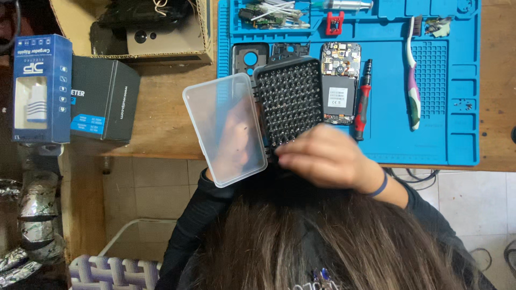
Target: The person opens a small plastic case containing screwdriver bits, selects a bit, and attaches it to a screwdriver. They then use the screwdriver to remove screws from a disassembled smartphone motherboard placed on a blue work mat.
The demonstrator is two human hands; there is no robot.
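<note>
Gripping bit case [290, 99], right hand [322, 156] curled

— What does the work sit on?

— A wooden table [161, 118], brown and worn, with a blue silicone mat [430, 145] covering its right part up to the near edge.

— And below it?

— A floor of pale square tiles [156, 182] with dark grout lines, evenly lit. Dark cables [414, 174] hang just under the table edge on the right.

— Any other furniture?

— At the lower left, a white woven chair seat [107, 268] with a light curved frame.
</note>
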